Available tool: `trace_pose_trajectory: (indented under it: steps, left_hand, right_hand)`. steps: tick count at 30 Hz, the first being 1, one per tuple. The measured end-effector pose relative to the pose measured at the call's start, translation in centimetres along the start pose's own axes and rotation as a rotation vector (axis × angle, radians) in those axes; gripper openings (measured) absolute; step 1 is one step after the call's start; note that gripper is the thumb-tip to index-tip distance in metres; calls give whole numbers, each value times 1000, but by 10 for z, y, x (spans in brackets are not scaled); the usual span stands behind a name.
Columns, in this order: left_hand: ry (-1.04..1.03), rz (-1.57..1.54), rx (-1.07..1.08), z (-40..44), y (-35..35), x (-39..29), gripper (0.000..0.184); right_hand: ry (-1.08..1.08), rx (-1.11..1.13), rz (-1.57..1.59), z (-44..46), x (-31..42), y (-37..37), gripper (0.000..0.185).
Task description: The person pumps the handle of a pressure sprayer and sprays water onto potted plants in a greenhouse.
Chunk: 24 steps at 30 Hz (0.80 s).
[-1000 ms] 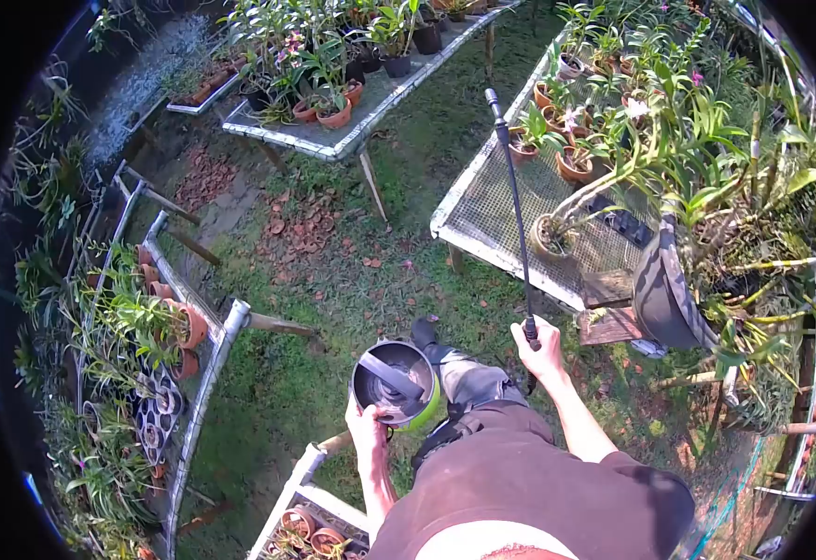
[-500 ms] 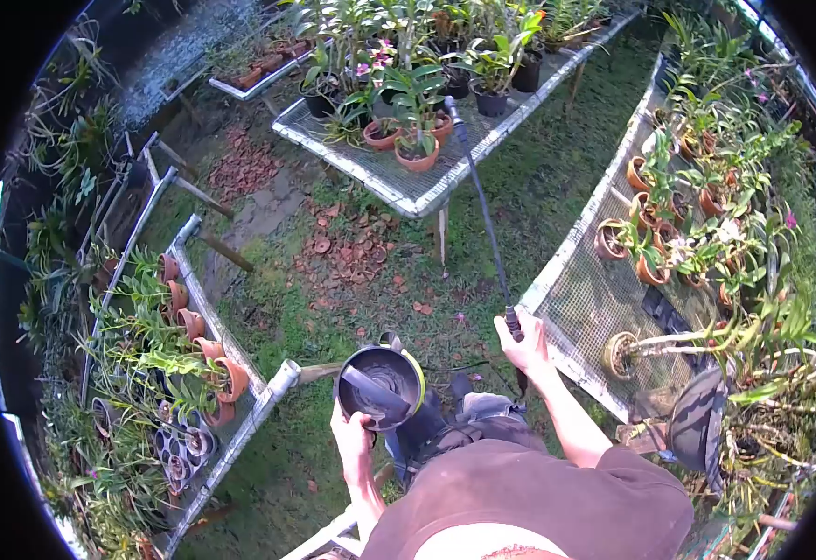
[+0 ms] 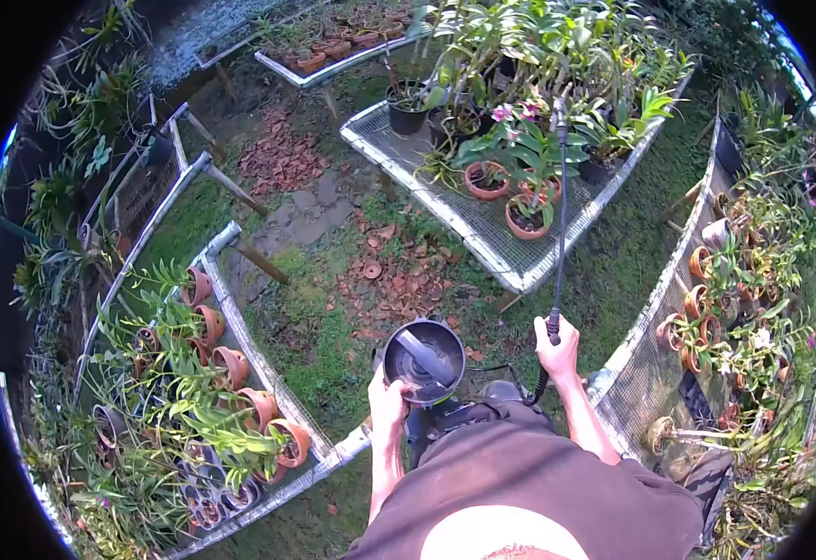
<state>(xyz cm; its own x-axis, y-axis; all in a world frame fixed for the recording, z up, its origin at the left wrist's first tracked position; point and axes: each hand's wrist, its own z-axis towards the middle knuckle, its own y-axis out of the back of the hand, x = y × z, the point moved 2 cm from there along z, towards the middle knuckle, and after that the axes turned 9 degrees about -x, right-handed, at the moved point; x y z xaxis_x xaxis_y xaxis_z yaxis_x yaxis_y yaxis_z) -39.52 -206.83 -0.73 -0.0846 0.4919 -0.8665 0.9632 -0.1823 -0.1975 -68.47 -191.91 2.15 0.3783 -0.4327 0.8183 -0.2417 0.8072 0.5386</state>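
Note:
My left hand point(image 3: 389, 403) grips the near left rim of a round dark container point(image 3: 424, 361), its thumb over the edge. A flat grey bar crosses the container's open top. My right hand point(image 3: 557, 345) is closed around the black handle of a long thin spray wand point(image 3: 562, 215). The wand points up and away, its tip overlapping the plants and pink flowers point(image 3: 517, 110) on the far mesh table. A dark coiled hose hangs below my right hand.
A mesh table point(image 3: 520, 278) with potted orchids stands ahead. Another table point(image 3: 655, 301) with clay pots is at the right, and one point(image 3: 258, 364) with a row of pots at the left. Broken clay pieces point(image 3: 398, 280) lie on the mossy ground between them.
The view has turned right and moved forward, so the far table appears nearer. Container and wand remain in my hands; the wand now stands nearly upright in view.

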Motion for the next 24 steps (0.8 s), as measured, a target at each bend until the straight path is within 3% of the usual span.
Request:
trace_pose_trajectory:
  steps: [5, 7, 17, 18, 19, 21, 22, 24]
  left_hand:
    - [-52, -21, -69, 87, 14, -67, 57]
    - [-63, -23, -98, 120, 21, -93, 55]
    - [-44, 60, -140, 309, 60, -181, 59]
    - [-54, 70, -129, 332, 66, -189, 60]
    - [-41, 76, -157, 348, 65, -204, 60]
    - [6, 100, -191, 376, 63, -234, 60]
    - [29, 90, -209, 390, 60, -250, 59]
    - [82, 135, -157, 425, 64, -277, 58]
  right_hand:
    - [-31, 8, 43, 57, 58, -88, 23]
    - [127, -26, 57, 74, 72, -123, 22]
    - [-77, 55, 219, 148, 128, -306, 23]
    - [171, 17, 181, 161, 110, -337, 19]
    - [31, 44, 219, 172, 122, -358, 19]
    - [12, 58, 227, 199, 150, -392, 19]
    - [112, -26, 200, 214, 173, -404, 20]
    - [-16, 55, 191, 238, 197, -430, 21]
